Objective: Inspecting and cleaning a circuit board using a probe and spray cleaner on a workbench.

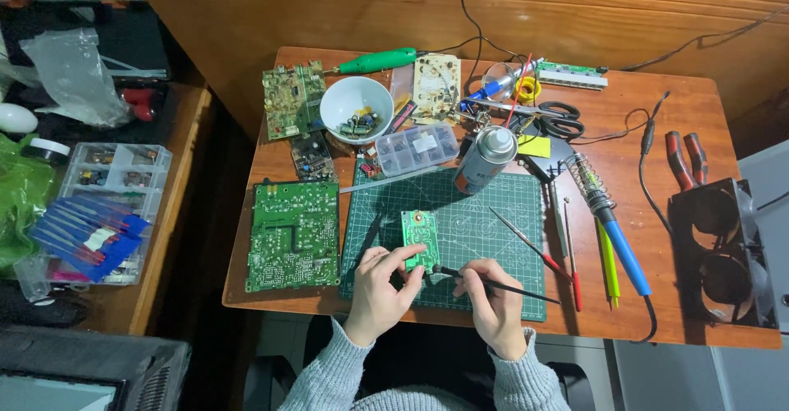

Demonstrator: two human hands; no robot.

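We see the left hand (380,289) grasping the lower edge of a small green circuit board (420,239), fingers curled over its near corner so that the board lies on the green cutting mat (485,214) near the front of the wooden table (699,107). The right hand (493,296) is closed around a thin black brush (501,286), held like a pen, with its tip touching or just beside the near right corner of the small board; we cannot tell whether it makes contact. Both hands come out of grey knitted sleeves. To the left of the mat lies a larger green circuit board (294,234), just beside the mat's edge. Behind the mat stand a white bowl (356,107) with small parts in it, a clear compartment box (415,148) and a spray can (483,160) lying partly on the mat's far edge. To the right of the mat we see a soldering iron with a blue handle (620,247), yellow-green and red pens or probes beside it, and further right a black double fan (719,251). A pair of scissors (559,119) lies near the table's far side.
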